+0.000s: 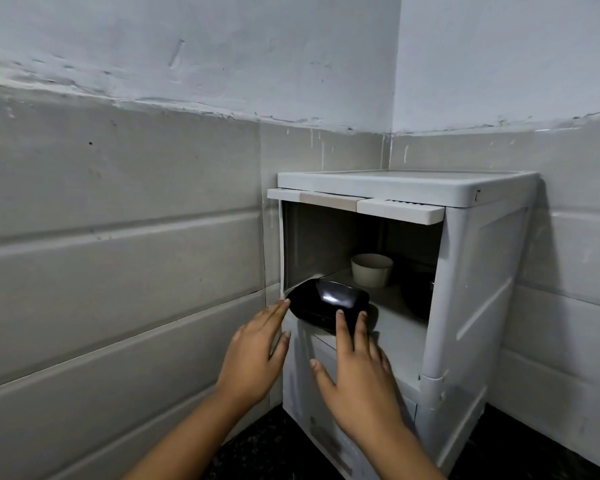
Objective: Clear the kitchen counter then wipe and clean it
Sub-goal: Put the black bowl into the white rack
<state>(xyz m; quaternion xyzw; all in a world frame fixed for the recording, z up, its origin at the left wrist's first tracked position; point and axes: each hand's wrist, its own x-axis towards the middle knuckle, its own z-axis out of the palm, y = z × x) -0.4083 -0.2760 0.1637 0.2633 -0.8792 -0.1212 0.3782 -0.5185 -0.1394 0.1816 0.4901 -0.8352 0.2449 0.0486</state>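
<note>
A glossy black bowl lies upside down at the front left of the open compartment of a white plastic cabinet. My left hand reaches toward its left side with straight fingers, the fingertips at the bowl's edge. My right hand lies with straight fingers against the bowl's front. Neither hand curls round the bowl. A white cup stands deeper inside the compartment.
The cabinet stands in a corner of grey tiled walls on a dark speckled counter. Its flap door is lifted under the top. A dark object sits in the compartment's right side, in shadow.
</note>
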